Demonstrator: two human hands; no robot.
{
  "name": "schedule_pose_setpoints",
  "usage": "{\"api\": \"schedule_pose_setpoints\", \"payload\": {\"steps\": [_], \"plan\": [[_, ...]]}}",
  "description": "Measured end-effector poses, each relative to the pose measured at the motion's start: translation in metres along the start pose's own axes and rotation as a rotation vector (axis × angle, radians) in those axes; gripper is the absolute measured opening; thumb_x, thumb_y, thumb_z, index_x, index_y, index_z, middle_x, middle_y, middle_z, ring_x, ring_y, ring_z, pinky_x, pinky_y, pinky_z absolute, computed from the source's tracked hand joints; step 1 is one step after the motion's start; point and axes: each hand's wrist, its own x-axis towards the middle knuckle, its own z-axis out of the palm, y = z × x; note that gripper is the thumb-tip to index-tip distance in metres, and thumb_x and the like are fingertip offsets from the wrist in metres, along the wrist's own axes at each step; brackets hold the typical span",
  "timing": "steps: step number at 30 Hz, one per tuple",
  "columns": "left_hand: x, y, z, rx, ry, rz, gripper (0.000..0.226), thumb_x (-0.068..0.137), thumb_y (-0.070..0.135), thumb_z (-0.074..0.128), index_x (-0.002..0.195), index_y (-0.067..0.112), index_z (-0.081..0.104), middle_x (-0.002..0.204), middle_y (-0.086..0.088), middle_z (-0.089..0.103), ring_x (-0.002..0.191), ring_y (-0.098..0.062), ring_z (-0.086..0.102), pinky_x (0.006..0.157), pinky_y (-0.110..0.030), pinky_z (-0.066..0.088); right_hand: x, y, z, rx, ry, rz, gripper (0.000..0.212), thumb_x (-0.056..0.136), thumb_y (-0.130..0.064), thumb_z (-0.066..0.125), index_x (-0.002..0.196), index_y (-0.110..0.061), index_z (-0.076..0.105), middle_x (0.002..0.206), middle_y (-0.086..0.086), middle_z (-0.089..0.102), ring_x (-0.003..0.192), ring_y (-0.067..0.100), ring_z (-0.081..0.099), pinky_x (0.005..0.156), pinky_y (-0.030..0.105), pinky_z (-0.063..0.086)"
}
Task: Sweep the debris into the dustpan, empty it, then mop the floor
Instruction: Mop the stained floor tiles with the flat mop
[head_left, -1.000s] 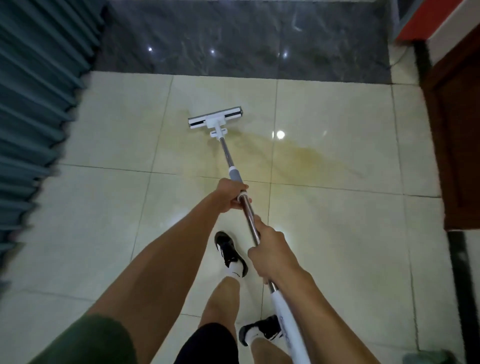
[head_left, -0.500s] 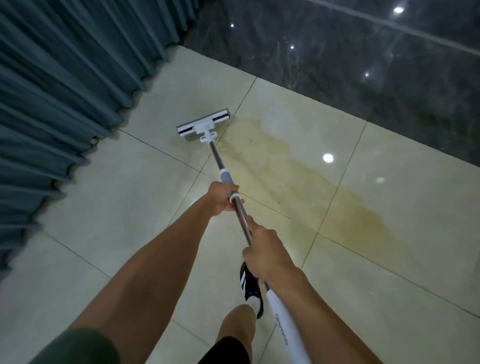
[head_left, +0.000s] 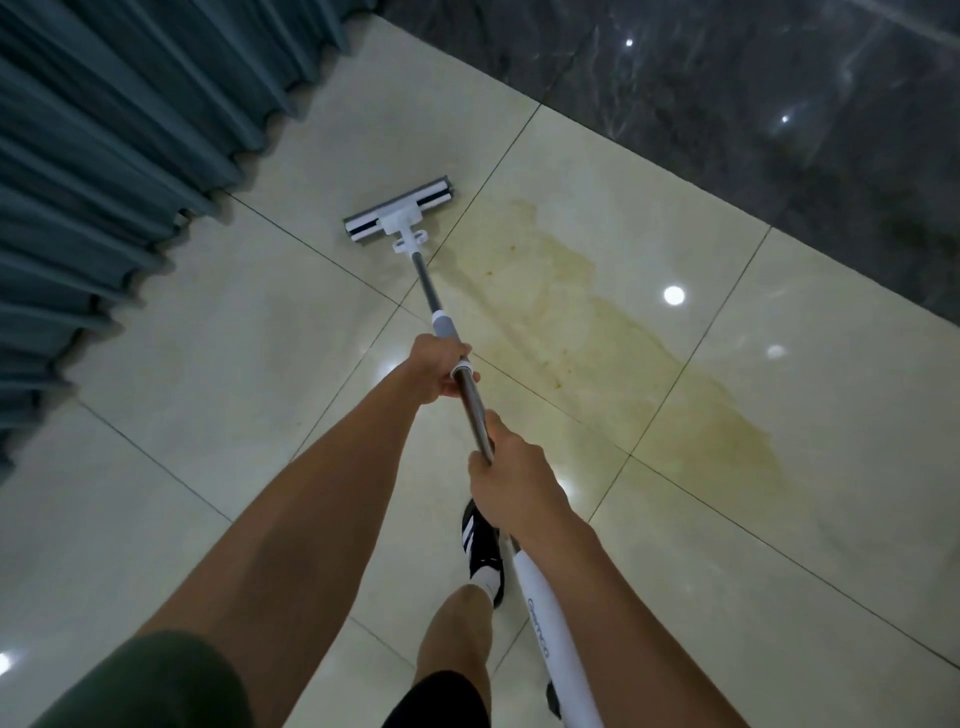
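Mop head (head_left: 397, 216) shifted off stain (head_left: 597, 332) | both hands' grip clamped on shaft (head_left: 470, 395), head seemingly flat ahead

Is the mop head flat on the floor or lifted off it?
Flat on the floor, as far as the view shows: the mop head lies level on the cream tiles, just left of the yellowish stain.

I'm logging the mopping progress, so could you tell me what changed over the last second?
The mop head moved left off the yellowish stain toward the curtain. The left hand and right hand keep the same grips on the pole.
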Motion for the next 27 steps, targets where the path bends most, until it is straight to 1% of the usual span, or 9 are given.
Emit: {"api": "schedule_pose_setpoints", "payload": {"steps": [3,5,8,12,16,18,20,24,27], "plan": [[-0.018,-0.022,0.022,0.028,0.004,-0.009,0.011,0.101,0.009,0.057,0.098,-0.001,0.053,0.098,-0.02,0.059,0.058,-0.025,0.067,0.051,-0.042,0.061,-0.023,0.026,-0.001,0.009,-0.025,0.033,0.058,0.105,-0.028,0.037,0.159,-0.026,0.018,0.123,0.011,0.064,0.105,0.029,0.064,0.088,0.036,0.052],[-0.032,-0.042,0.042,0.04,0.003,-0.016,0.015,0.102,0.008,0.054,0.09,0.003,0.05,0.1,-0.02,0.059,0.06,-0.025,0.067,0.053,-0.043,0.061,-0.044,0.05,-0.006,-0.007,-0.037,0.045,0.057,0.106,-0.029,0.035,0.16,-0.025,0.015,0.127,0.011,0.063,0.109,0.029,0.063,0.09,0.035,0.051],[-0.06,-0.076,0.079,0.04,-0.004,-0.03,0.01,0.101,0.008,0.058,0.099,0.001,0.051,0.099,-0.02,0.059,0.059,-0.025,0.068,0.048,-0.04,0.06,-0.082,0.091,-0.018,-0.016,-0.055,0.051,0.056,0.107,-0.028,0.035,0.16,-0.025,0.015,0.128,0.011,0.063,0.109,0.027,0.063,0.088,0.033,0.05],[-0.093,-0.115,0.124,0.055,-0.017,-0.064,0.027,0.1,0.009,0.06,0.121,-0.005,0.049,0.095,-0.02,0.063,0.059,-0.025,0.069,0.044,-0.034,0.057,-0.127,0.138,-0.033,-0.019,-0.079,0.078,0.056,0.108,-0.028,0.036,0.16,-0.028,0.015,0.13,0.011,0.062,0.109,0.026,0.063,0.087,0.032,0.05],[-0.118,-0.131,0.151,0.028,-0.019,-0.084,0.03,0.1,0.01,0.06,0.123,-0.006,0.05,0.092,-0.019,0.063,0.059,-0.024,0.069,0.046,-0.035,0.058,-0.15,0.167,-0.044,0.013,-0.08,0.094,0.056,0.107,-0.03,0.037,0.159,-0.033,0.016,0.12,0.007,0.063,0.088,0.018,0.056,0.078,0.028,0.048],[-0.118,-0.127,0.155,-0.007,-0.002,-0.08,0.03,0.099,0.009,0.06,0.123,-0.006,0.052,0.09,-0.017,0.063,0.057,-0.024,0.068,0.045,-0.034,0.056,-0.147,0.17,-0.048,-0.028,-0.057,0.059,0.055,0.107,-0.029,0.038,0.159,-0.033,0.018,0.106,0.005,0.062,0.085,0.017,0.059,0.077,0.031,0.052],[-0.11,-0.116,0.154,-0.035,0.012,-0.061,0.03,0.098,0.009,0.061,0.123,-0.007,0.053,0.086,-0.016,0.062,0.056,-0.024,0.068,0.047,-0.036,0.057,-0.133,0.167,-0.051,-0.083,-0.038,0.041,0.056,0.107,-0.03,0.039,0.158,-0.034,0.017,0.096,0.004,0.062,0.078,0.017,0.06,0.067,0.028,0.05],[-0.083,-0.088,0.139,-0.056,0.03,-0.042,0.028,0.098,0.008,0.062,0.121,-0.007,0.055,0.08,-0.016,0.061,0.055,-0.024,0.067,0.058,-0.04,0.06,-0.094,0.143,-0.054,-0.126,-0.037,0.034,0.058,0.107,-0.031,0.039,0.159,-0.035,0.015,0.094,0.004,0.063,0.073,0.014,0.058,0.06,0.024,0.042],[-0.048,-0.053,0.112,-0.057,0.041,-0.018,0.028,0.099,0.01,0.062,0.12,-0.007,0.055,0.079,-0.015,0.061,0.053,-0.023,0.066,0.051,-0.036,0.059,-0.053,0.104,-0.051,-0.096,-0.04,0.023,0.057,0.107,-0.031,0.039,0.159,-0.034,0.015,0.096,0.004,0.064,0.074,0.015,0.06,0.062,0.025,0.044]]}}
